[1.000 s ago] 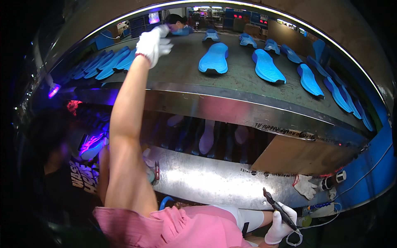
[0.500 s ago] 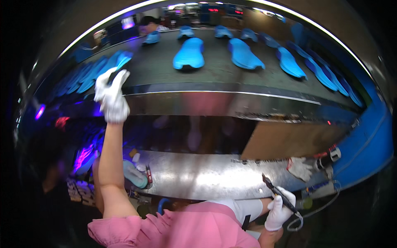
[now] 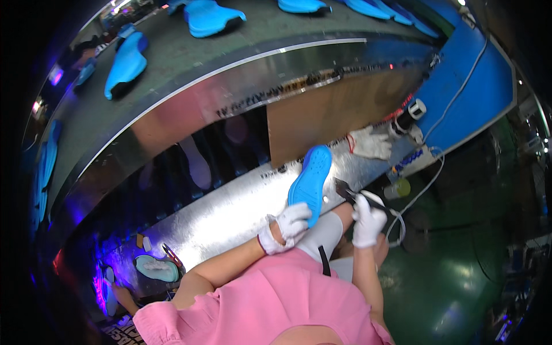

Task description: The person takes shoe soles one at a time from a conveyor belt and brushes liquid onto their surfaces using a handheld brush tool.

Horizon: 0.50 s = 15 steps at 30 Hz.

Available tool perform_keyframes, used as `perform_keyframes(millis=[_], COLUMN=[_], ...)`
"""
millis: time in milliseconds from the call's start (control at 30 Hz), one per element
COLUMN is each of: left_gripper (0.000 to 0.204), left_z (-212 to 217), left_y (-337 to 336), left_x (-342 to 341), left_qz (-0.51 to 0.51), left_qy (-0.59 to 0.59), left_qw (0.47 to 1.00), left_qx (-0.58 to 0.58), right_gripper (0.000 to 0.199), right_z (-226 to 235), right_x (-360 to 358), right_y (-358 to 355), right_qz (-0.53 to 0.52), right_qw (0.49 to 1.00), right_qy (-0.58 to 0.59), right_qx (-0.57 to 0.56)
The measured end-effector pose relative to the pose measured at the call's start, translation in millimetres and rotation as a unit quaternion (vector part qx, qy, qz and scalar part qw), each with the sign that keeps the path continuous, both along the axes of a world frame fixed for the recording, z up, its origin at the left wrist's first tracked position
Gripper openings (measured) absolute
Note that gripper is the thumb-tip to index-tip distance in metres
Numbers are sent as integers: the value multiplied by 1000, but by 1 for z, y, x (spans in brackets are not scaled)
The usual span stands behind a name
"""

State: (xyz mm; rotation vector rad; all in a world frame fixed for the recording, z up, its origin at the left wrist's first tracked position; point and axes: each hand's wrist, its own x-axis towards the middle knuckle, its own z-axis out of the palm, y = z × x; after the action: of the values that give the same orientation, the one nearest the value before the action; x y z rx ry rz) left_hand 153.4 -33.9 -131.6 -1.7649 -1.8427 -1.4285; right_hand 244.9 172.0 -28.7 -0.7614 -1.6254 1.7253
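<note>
**Blue sole held at bench edge as brush closes in**

A worker in a pink top holds a blue shoe sole point(image 3: 311, 183) over the near edge of a shiny metal surface point(image 3: 230, 214), below a curved conveyor point(image 3: 172, 63) carrying more blue soles. The gloved left hand point(image 3: 287, 225) is clenched on the heel end of the sole, which points up and away toward a brown panel point(image 3: 339, 109) at the back of the surface. The gloved right hand point(image 3: 368, 221) is wrapped round the handle of a small dark brush point(image 3: 352, 192), whose head sits just beside the sole's right edge; whether it touches cannot be told.

The hold looks like the weak point. Only the heel is gripped, so pressure from the brush on the free toe end could twist or flex the sole and send the stroke off line, or lever it out of the fingers toward the floor point(image 3: 460, 287). A white cable point(image 3: 422, 190) trails near the right wrist and past a small yellow-green bottle point(image 3: 399, 187) at the surface's right end; a wide sweep of the arm could snag the cable or tip the bottle. A spare white glove point(image 3: 371, 144) lies near the far right corner, well clear. A pale teal pad point(image 3: 156, 268) sits at the near left end.
</note>
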Motion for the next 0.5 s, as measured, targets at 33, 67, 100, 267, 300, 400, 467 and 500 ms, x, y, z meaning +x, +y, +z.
perform_keyframes(millis=[33, 67, 100, 267, 300, 400, 467, 500], left_gripper=[34, 30, 26, 59, 64, 77, 81, 82], left_z=[18, 36, 31, 24, 3, -7, 20, 32], left_y=[1, -1, 2, 25, 26, 44, 56, 54], left_x=[3, 7, 9, -6, -16, -22, -19, -18], left_qz=[32, 68, 94, 50, 30, -246, -54, -86], left_qy=[-46, -87, -151, -836, -860, -901, -937, -930], left_qw=[998, 991, 982, 531, 484, 324, 311, 313], left_qx=[-34, -70, -55, 131, 160, 153, 152, 172], right_gripper=[20, 18, 18, 24, 23, 16, 13, 12], right_z=[-10, -20, -38, -60, -61, -58, -44, -27], right_x=[-10, -22, -35, -76, -76, -63, -44, -30], right_y=[2, 3, 7, -11, -16, -31, -42, -44], right_qz=[19, 43, 57, 29, 53, 82, 111, 167], right_qw=[1000, 998, 996, 932, 924, 922, 910, 913], right_qy=[-20, -36, -52, -225, -234, -204, -166, -149], right_qx=[0, -1, 45, 281, 299, 317, 363, 341])
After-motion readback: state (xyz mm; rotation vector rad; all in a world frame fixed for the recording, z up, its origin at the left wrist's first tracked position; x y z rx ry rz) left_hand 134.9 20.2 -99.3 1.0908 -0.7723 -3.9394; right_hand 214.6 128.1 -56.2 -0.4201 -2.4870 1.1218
